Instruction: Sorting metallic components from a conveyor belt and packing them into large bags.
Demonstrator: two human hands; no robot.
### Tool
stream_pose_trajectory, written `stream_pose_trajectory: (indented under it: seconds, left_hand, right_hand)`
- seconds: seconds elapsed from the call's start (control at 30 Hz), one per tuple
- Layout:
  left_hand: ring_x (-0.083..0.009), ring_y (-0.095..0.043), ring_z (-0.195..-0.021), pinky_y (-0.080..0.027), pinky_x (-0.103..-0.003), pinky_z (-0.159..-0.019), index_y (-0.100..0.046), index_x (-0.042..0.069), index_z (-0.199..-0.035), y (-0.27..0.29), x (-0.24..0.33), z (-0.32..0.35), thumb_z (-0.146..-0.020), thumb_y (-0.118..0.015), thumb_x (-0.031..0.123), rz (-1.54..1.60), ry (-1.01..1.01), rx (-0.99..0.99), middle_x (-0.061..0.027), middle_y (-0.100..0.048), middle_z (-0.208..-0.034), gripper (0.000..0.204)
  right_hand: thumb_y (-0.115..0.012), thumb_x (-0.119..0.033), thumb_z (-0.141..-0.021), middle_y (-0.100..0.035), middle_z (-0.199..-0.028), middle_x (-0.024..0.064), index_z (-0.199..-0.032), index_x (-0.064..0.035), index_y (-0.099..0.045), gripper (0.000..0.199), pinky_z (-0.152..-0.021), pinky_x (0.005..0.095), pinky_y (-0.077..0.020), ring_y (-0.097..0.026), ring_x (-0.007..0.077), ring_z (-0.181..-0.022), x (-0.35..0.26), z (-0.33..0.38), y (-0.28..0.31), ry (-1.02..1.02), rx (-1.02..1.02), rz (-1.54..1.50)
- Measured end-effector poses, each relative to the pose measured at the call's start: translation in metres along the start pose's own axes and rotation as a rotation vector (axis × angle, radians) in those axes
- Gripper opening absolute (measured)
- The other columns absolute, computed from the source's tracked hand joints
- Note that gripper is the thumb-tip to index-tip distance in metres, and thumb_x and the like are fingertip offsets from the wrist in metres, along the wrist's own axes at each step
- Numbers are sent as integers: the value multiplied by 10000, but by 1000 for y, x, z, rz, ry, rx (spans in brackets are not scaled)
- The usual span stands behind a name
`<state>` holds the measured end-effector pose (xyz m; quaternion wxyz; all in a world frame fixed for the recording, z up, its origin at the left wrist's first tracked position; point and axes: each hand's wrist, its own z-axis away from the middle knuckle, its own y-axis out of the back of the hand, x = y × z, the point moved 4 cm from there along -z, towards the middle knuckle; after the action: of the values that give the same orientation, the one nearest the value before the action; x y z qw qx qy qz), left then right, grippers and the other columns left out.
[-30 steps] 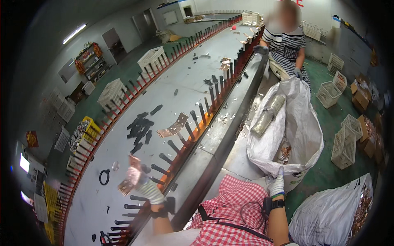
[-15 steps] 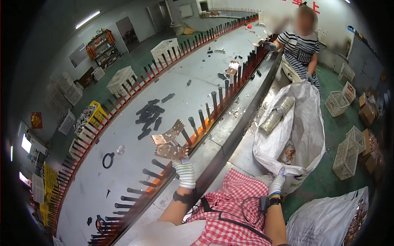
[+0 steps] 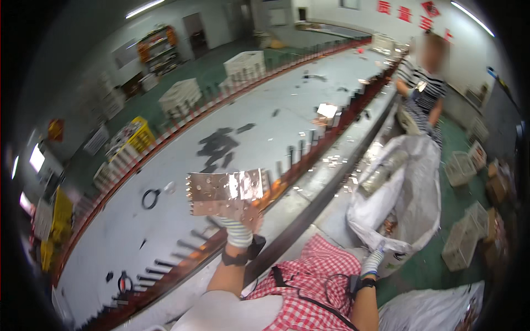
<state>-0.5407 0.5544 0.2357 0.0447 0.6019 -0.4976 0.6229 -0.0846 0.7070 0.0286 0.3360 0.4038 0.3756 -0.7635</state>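
Note:
My gloved left hand [image 3: 239, 233] is closed on the lower edge of several thin copper-coloured metal sheets [image 3: 223, 187] with jagged ends. They stand up over the row of black-sleeved pegs along the near edge of the grey table [image 3: 182, 220], and the palm hides where they are gripped. At the right, my gloved right hand [image 3: 374, 261] pinches the near rim of a large white woven sack [image 3: 422, 193]. The sack's mouth gapes. A transparent wrapped bundle [image 3: 381, 174] lies against its left side, and copper-coloured pieces [image 3: 388, 227] show inside it.
Black sleeves [image 3: 218, 144], a black ring [image 3: 150, 199] and more copper sheets [image 3: 326, 112] lie on the table. Small shiny scraps [image 3: 334, 160] litter the metal ledge. A co-worker [image 3: 425, 77] stands beyond the sack. White crates [image 3: 462, 234] and another sack [image 3: 433, 309] are at the right.
My left hand has lifted and turned the copper sheets, so their broad faces now show. The right hand stays on the sack's rim. The co-worker's hand has drawn in, and the whole view has shifted.

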Motion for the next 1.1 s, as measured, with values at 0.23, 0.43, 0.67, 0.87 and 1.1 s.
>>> stream_pose_trajectory:
  seconds: [0.23, 0.43, 0.67, 0.87, 1.1]
  left_hand:
    - [-255, -573, -1011, -445, -414, -889, -572, 134, -1188, -63, -160, -8, -775, -580, 248, -1165, -613, -487, -67, -599, -1121, 428]
    - [-283, -584, -980, -461, -400, -857, -644, 84, -1030, -145, -157, -55, -766, -626, 337, -1423, -588, -447, -98, -625, -1104, 367]
    - [-314, -605, -880, -495, -403, -789, -546, 35, -1184, -174, -153, -82, -817, -552, 235, -1229, -888, -225, -135, -619, -1094, 418]
    - [-283, -614, -763, -502, -368, -666, -549, 11, -1168, -133, -107, -95, -831, -518, 207, -1309, -880, -6, -142, -633, -1020, 391]
    - [-246, -625, -625, -510, -328, -523, -552, -18, -1149, -116, -81, -77, -848, -479, 174, -1458, -837, 399, -150, -650, -933, 364]
  right_hand:
    - [-541, -621, -805, -612, -1020, 119, -1029, 35, -584, 694, -772, 340, -465, -574, 210, -866, -8, 22, -18, 61, 108, -105]
    - [-539, -599, -818, -620, -990, 116, -1035, 43, -575, 679, -770, 341, -472, -581, 219, -866, -24, 29, 6, 55, 230, 165]
    - [-571, -556, -821, -609, -944, 95, -1016, 19, -568, 608, -679, 348, -511, -584, 216, -759, -9, 20, 5, 51, 178, -200]
    - [-353, -703, -826, -631, -724, 113, -835, -28, -655, 740, -608, 365, -432, -576, 203, -610, 11, 2, 17, 106, 302, 226]
    - [-399, -651, -843, -624, -797, 157, -874, 25, -620, 711, -703, 379, -436, -569, 277, -725, -18, 31, 21, 61, 441, 434]
